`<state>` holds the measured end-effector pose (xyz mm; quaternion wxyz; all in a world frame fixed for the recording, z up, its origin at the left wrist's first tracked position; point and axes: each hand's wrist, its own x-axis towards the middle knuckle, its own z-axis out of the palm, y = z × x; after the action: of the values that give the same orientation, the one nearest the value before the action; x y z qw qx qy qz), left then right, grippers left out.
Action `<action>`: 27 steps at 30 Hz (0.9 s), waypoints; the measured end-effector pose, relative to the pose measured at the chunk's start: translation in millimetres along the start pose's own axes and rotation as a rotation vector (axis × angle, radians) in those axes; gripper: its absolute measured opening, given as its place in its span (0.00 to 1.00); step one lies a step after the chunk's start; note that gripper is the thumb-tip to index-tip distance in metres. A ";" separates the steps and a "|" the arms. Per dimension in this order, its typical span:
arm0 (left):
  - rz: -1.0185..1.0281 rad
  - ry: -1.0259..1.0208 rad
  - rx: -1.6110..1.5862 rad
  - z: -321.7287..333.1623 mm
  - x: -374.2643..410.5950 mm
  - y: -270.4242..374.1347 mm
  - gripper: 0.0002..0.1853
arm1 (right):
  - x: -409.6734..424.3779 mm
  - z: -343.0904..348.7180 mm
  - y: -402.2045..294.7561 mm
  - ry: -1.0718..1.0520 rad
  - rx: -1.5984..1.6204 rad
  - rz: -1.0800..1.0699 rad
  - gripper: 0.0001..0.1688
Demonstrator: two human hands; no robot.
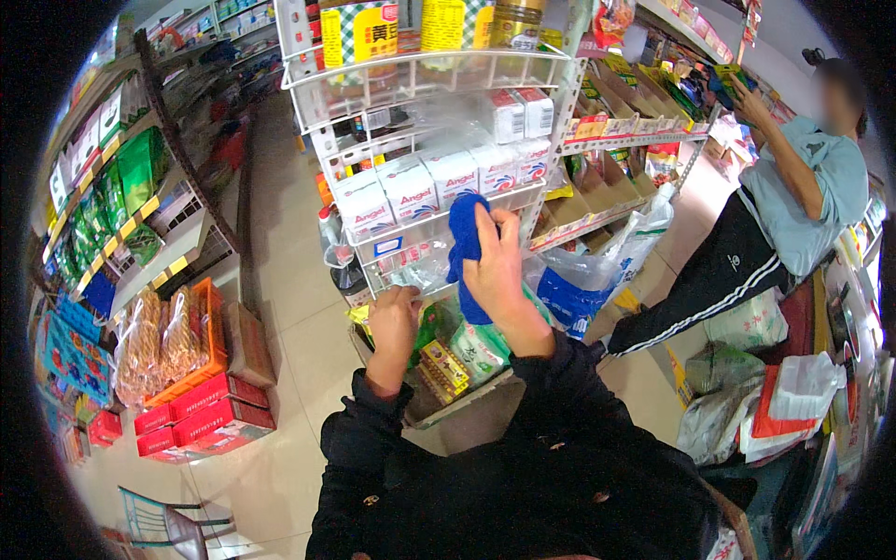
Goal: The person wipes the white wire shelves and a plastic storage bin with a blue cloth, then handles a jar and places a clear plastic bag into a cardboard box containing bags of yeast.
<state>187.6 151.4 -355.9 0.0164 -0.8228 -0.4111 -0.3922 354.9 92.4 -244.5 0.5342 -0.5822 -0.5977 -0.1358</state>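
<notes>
A blue cloth is gripped in my right hand, pressed near the front of a white wire shelf rack. White Angel boxes stand in a row just behind the cloth. My left hand is at the rack's lower front edge, fingers bent; whether it holds the wire there cannot be told. Below both hands, a cardboard box holds green and white bags and a yellow packet. Jars with yellow labels stand on the wire shelf above.
A person stands at the right, one hand raised with a packet. A white and blue plastic bag leans by the rack's right side. Left are an orange crate, red boxes and a chair. Cardboard trays fill shelves at right.
</notes>
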 end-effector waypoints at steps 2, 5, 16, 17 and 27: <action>-0.002 -0.015 0.008 -4.1 0.1 3.4 0.09 | -3.7 6.4 -13.9 -0.020 0.041 -0.005 0.36; -0.009 -0.032 0.015 -9.4 2.6 7.2 0.08 | -5.6 16.4 -28.9 -0.058 0.025 -0.057 0.33; -0.288 -0.039 -0.305 -7.2 -2.3 6.1 0.08 | -15.1 39.1 -87.7 -0.374 0.236 -0.133 0.36; -0.319 -0.003 -0.375 -4.7 -4.0 2.0 0.08 | -15.3 38.3 -87.5 -0.422 0.323 -0.207 0.36; -0.006 -0.043 -0.010 -4.4 2.5 3.7 0.09 | -60.2 -13.5 30.4 -0.455 0.171 0.081 0.30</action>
<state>188.3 149.1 -350.1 0.0023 -0.8298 -0.4120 -0.3764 372.0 57.3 -301.1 0.4381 -0.5741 -0.6881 0.0713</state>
